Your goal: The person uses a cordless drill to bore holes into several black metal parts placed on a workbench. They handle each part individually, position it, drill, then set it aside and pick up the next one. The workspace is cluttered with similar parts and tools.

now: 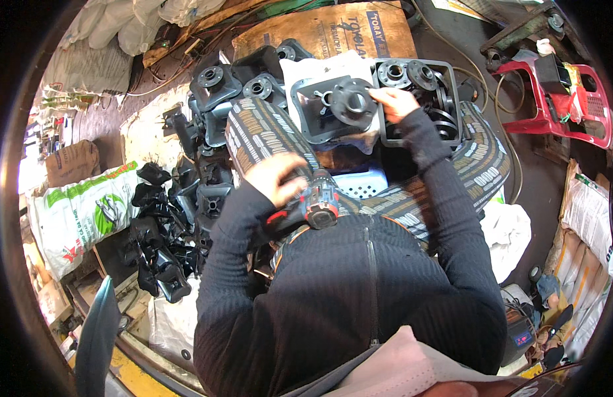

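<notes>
My right hand (396, 104) is closed on the edge of a round black flange (351, 104) with a raised hub and holes around it. The flange is above a black square frame part (306, 119) that lies on white sheeting across my lap. A cordless drill (320, 204), dark with red parts, rests against my lower body, its handle toward the left. Beside it is my left hand (277, 180), blurred by motion, fingers bent toward the drill; whether they grip anything is unclear.
A grey bin (457, 99) of black flanges stands right of the frame part. Black housings (217, 86) are piled at the left, above a heap of black plastic parts (161, 238). A red plastic stool (551, 106) stands far right; a hose (518, 165) crosses the floor.
</notes>
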Demonstrator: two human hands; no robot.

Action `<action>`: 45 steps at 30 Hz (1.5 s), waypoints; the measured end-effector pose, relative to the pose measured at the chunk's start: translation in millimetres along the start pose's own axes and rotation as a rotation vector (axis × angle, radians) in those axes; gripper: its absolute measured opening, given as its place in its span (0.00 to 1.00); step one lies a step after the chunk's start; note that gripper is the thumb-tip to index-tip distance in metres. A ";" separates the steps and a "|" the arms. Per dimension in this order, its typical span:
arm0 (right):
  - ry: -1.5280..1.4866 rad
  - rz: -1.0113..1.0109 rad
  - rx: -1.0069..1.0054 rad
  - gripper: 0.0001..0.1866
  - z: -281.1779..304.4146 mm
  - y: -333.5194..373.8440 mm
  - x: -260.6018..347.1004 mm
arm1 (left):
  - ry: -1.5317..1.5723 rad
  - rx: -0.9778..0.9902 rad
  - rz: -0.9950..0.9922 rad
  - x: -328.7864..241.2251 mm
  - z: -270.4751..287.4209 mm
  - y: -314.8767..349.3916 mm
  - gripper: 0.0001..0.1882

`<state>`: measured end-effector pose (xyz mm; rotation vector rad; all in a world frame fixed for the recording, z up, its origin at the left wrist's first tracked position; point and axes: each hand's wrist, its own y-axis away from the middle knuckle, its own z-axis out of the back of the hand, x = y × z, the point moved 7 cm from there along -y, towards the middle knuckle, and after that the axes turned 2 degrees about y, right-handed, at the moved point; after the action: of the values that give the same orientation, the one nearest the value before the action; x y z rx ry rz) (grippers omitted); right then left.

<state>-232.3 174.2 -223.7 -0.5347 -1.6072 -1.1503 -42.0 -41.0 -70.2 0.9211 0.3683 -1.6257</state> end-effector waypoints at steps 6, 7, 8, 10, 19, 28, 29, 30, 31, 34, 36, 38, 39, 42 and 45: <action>-0.079 -0.248 -0.132 0.19 -39.4 -48.5 -58.6 | -0.024 0.163 0.023 -13.4 -32.4 49.3 0.39; -0.058 -0.154 -0.141 0.20 -38.7 -59.9 -69.9 | -0.081 0.136 0.064 -14.9 -37.0 50.1 0.41; -0.054 -0.140 -0.100 0.21 -53.6 -57.3 -52.6 | -0.186 0.119 0.144 -8.8 -43.9 51.1 0.42; -0.070 -0.056 -0.176 0.13 -40.4 -61.6 -66.7 | -0.336 0.100 0.271 -11.4 -50.4 40.7 0.43; -1.235 -0.230 0.275 0.18 -53.8 21.7 -14.4 | 0.115 -0.188 0.165 -13.3 26.0 42.6 0.29; -1.228 -0.228 0.546 0.25 -108.1 72.3 21.6 | 0.058 -0.114 0.115 -43.4 40.8 12.5 0.24; -1.228 -0.248 0.549 0.25 -110.3 73.5 22.0 | 0.086 -0.111 0.131 -43.1 40.0 10.4 0.24; -1.228 -0.268 0.553 0.26 -112.6 74.6 24.0 | 0.136 -0.108 0.185 -41.6 39.2 8.6 0.23; -1.225 -0.287 0.556 0.26 -113.4 75.3 26.1 | 0.089 -0.115 0.130 -44.0 38.5 6.0 0.22; -1.141 -0.290 0.629 0.30 -116.7 78.2 22.8 | -0.025 -0.136 -0.002 -53.3 39.9 -2.1 0.20; -1.085 -0.303 0.646 0.32 -120.4 81.1 20.1 | 0.012 -0.108 0.082 -51.5 37.7 -2.3 0.20; -1.053 -0.313 0.648 0.32 -121.0 81.6 20.5 | 0.056 -0.103 0.113 -53.1 36.9 -2.5 0.20; -1.038 -0.318 0.649 0.32 -121.7 82.0 21.8 | 0.026 -0.111 0.097 -56.1 38.0 -0.8 0.20; -1.010 -0.289 0.615 0.28 -114.8 82.3 20.2 | -0.097 -0.022 0.050 -50.9 36.2 2.0 0.23; -0.866 -0.282 0.477 0.20 -104.0 86.4 18.3 | -0.122 -0.015 -0.015 -48.0 43.0 0.4 0.20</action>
<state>-119.7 117.6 -171.6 -0.5251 -2.6799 -0.6927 -56.5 -37.4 -7.5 0.8057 0.3031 -1.6818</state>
